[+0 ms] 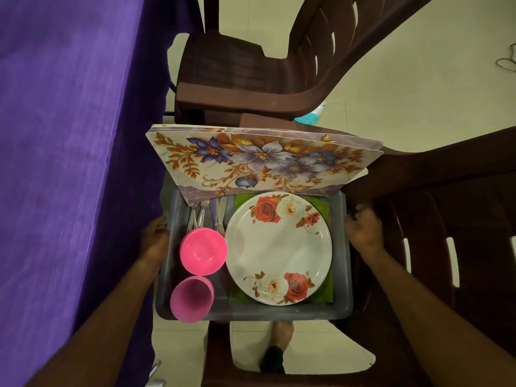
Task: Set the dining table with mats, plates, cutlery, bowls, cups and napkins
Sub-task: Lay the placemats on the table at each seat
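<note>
I am gripping the grey tub (252,312) by its sides, left hand (155,241) and right hand (363,229) curled on the rims, beside the purple worktop (69,135). Inside, the floral mats (259,160) are leaning loosely and the plate (279,247), pink bowl (203,251) and cup (192,298) are sitting unsecured. Tilting the tub could slide them out.

Glossy plate (279,248) — plastic tub (344,263) — cloth napkin (325,289)

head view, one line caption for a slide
Both hands grip a grey tub of floral mats, plate, bowl, cup.

Mats (262,160) hide cutlery (205,212) tops; napkin (325,289) mostly under plate (279,247).
</note>
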`<action>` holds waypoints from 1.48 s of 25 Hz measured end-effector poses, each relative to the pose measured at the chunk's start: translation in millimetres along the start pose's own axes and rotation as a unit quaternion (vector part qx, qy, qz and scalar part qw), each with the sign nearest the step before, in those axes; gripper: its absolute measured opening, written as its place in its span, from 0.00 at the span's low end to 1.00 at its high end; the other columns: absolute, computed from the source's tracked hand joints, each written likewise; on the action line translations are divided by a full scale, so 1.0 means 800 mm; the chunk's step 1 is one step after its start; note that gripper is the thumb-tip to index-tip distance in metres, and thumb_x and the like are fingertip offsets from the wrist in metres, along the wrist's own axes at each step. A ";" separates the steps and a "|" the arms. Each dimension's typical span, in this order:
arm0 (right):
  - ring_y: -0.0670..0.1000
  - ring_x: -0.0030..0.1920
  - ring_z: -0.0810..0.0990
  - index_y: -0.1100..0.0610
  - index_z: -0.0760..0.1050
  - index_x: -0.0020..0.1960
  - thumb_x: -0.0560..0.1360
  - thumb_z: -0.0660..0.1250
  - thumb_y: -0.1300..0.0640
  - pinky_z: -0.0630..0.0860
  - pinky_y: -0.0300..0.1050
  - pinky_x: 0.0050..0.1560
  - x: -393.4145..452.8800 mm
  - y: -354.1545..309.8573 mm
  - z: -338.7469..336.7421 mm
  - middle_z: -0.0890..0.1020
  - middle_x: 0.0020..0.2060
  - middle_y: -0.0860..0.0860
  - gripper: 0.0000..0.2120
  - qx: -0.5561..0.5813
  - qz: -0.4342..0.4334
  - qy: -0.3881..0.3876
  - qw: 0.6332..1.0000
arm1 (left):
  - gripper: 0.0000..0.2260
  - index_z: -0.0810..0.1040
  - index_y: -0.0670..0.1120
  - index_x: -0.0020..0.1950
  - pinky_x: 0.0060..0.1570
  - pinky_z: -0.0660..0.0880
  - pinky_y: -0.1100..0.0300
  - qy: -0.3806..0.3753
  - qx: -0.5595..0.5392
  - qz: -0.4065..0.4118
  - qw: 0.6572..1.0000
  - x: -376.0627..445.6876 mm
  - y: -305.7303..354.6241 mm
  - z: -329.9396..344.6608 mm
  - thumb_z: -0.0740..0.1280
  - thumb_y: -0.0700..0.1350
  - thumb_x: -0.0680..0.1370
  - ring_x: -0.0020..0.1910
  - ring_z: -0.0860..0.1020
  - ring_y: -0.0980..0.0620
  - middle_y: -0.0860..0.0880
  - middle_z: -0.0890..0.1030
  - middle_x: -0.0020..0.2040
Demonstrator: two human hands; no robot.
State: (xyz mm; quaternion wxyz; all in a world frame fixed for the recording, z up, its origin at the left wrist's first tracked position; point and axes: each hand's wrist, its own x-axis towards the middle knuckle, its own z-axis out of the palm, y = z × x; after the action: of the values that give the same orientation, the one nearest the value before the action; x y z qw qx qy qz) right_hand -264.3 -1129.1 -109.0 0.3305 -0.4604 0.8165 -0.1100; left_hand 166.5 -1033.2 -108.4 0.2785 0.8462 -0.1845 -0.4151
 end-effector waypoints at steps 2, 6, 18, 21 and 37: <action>0.58 0.58 0.80 0.58 0.71 0.68 0.77 0.71 0.61 0.78 0.50 0.56 0.015 -0.032 -0.023 0.79 0.60 0.58 0.21 0.085 -0.075 0.052 0.992 | 0.23 0.65 0.44 0.79 0.58 0.69 0.58 0.009 -0.011 0.045 0.999 -0.007 0.030 -0.001 0.60 0.35 0.83 0.70 0.72 0.45 0.43 0.72 0.74; 0.49 0.58 0.81 0.54 0.73 0.69 0.75 0.75 0.60 0.82 0.46 0.52 0.035 -0.078 -0.049 0.81 0.61 0.50 0.24 0.183 -0.153 0.030 0.971 | 0.26 0.62 0.49 0.80 0.56 0.74 0.70 -0.028 -0.067 0.199 0.977 -0.006 0.099 -0.003 0.65 0.39 0.83 0.66 0.72 0.59 0.53 0.71 0.71; 0.52 0.56 0.83 0.62 0.79 0.62 0.78 0.72 0.61 0.81 0.44 0.52 0.017 -0.079 -0.067 0.85 0.56 0.55 0.14 0.183 -0.155 0.060 0.969 | 0.12 0.77 0.48 0.65 0.45 0.78 0.72 0.069 0.016 0.310 0.948 -0.027 0.167 -0.012 0.61 0.39 0.84 0.50 0.80 0.66 0.56 0.82 0.56; 0.50 0.53 0.84 0.59 0.79 0.59 0.78 0.72 0.60 0.83 0.48 0.50 -0.008 -0.090 -0.095 0.85 0.52 0.53 0.11 0.218 -0.183 0.091 0.954 | 0.08 0.77 0.47 0.62 0.37 0.73 0.78 0.095 0.030 0.377 0.921 -0.059 0.195 -0.027 0.62 0.43 0.85 0.45 0.79 0.67 0.58 0.81 0.52; 0.54 0.66 0.75 0.49 0.61 0.76 0.76 0.74 0.48 0.76 0.53 0.62 -0.256 -0.228 -0.267 0.73 0.69 0.53 0.34 0.502 -0.077 0.111 0.854 | 0.05 0.81 0.49 0.52 0.43 0.82 0.45 0.101 -0.294 0.256 0.915 -0.261 0.229 -0.236 0.67 0.40 0.82 0.45 0.83 0.43 0.44 0.84 0.47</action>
State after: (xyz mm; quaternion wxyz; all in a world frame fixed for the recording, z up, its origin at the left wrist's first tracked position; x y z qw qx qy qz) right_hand -203.7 -1087.6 230.9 0.4143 -0.2781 0.6433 -0.5806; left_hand 181.4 -1001.6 225.5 0.6287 0.6872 -0.2356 -0.2775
